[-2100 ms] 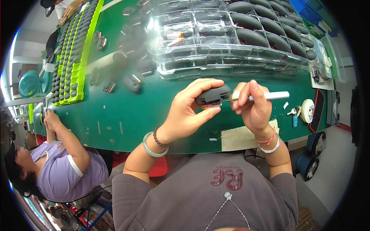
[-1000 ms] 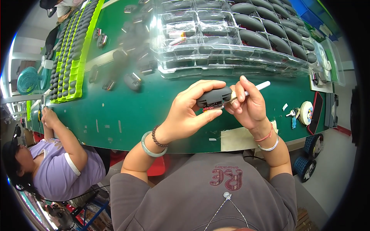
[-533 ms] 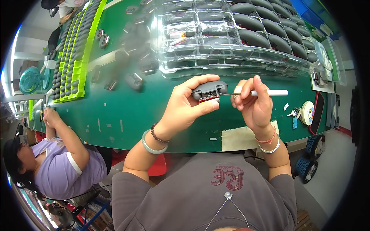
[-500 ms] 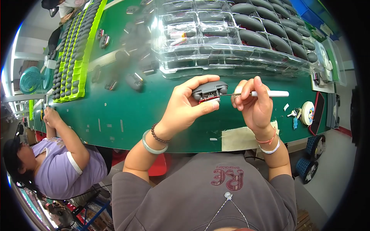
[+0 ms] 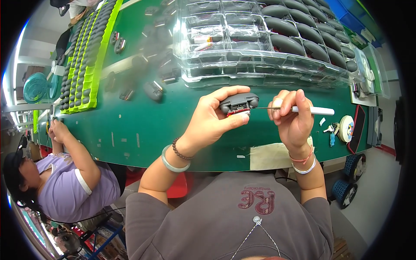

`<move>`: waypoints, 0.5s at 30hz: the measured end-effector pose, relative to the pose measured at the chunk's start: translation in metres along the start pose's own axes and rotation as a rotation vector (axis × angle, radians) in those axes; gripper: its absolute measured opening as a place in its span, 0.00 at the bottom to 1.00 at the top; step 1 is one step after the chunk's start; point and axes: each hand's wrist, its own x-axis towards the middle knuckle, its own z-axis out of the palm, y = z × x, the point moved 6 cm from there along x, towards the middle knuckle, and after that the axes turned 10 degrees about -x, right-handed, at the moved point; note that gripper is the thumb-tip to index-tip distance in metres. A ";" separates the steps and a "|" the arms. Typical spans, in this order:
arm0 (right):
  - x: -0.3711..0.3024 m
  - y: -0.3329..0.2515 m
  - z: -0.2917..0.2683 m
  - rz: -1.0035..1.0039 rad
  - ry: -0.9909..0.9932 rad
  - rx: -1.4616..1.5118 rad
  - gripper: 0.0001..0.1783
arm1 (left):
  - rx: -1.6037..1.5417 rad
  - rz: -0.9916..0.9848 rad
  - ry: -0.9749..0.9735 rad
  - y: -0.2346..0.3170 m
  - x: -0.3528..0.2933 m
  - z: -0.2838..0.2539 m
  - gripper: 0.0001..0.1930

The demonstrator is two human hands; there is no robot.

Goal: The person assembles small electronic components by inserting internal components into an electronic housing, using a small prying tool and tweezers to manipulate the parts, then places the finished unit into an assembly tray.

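My left hand (image 5: 207,116) pinches a dark grey, rounded plastic housing (image 5: 238,99) between its thumb and fingers. A small port and a strip of red show along the near side of the housing. To the right, my right hand (image 5: 294,121) grips a slim screwdriver-like tool (image 5: 318,111) with a white handle and a thin metal shaft. The shaft points left at the housing, its tip just off the housing's right end. Both hands are raised above the near part of the green table (image 5: 173,147).
Stacked clear plastic trays (image 5: 208,78) hold dark grey shells beyond my hands. Loose housings (image 5: 154,91) lie left of them, near a lime-green rack (image 5: 93,97). Keys (image 5: 332,135), a white round object (image 5: 346,128) and a beige sheet (image 5: 269,157) lie nearby. A co-worker (image 5: 71,177) sits at left.
My right hand has drawn the tool to the right, so its tip has come away from the housing. My left hand has shifted slightly right with the housing.
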 end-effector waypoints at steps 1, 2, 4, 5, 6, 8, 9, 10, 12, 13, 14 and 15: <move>0.000 0.000 0.001 -0.005 -0.003 -0.012 0.26 | 0.000 -0.002 -0.002 0.000 0.000 0.000 0.25; 0.000 0.000 0.001 -0.004 -0.003 -0.011 0.26 | -0.005 -0.010 0.003 0.000 -0.001 0.001 0.24; 0.001 0.001 0.004 0.005 -0.018 -0.013 0.26 | -0.007 -0.015 0.011 0.000 -0.002 0.000 0.24; 0.002 0.002 0.005 0.005 -0.027 -0.007 0.26 | 0.002 0.000 0.017 0.002 -0.003 0.000 0.23; 0.002 0.003 0.005 0.017 -0.018 0.004 0.26 | 0.013 0.016 0.025 0.004 -0.005 0.000 0.23; 0.001 0.004 0.007 0.049 -0.006 0.053 0.26 | 0.037 0.024 0.002 0.006 -0.007 0.000 0.25; 0.001 0.004 0.006 0.053 0.010 0.062 0.26 | 0.111 0.013 -0.020 0.012 -0.009 0.000 0.24; 0.000 0.004 0.003 0.058 0.024 0.074 0.26 | 0.268 0.021 -0.078 0.021 -0.012 0.002 0.25; -0.001 0.005 -0.002 0.061 0.063 0.085 0.26 | 0.470 0.099 -0.120 0.051 -0.025 -0.001 0.26; -0.001 0.002 -0.003 0.052 0.068 0.090 0.26 | 0.653 0.170 -0.152 0.071 -0.029 -0.010 0.25; -0.002 0.002 -0.004 0.043 0.083 0.090 0.26 | 0.751 0.041 -0.083 0.086 -0.034 -0.028 0.22; -0.001 0.001 -0.002 0.038 0.069 0.088 0.26 | 0.868 0.174 -0.062 0.108 -0.036 -0.044 0.20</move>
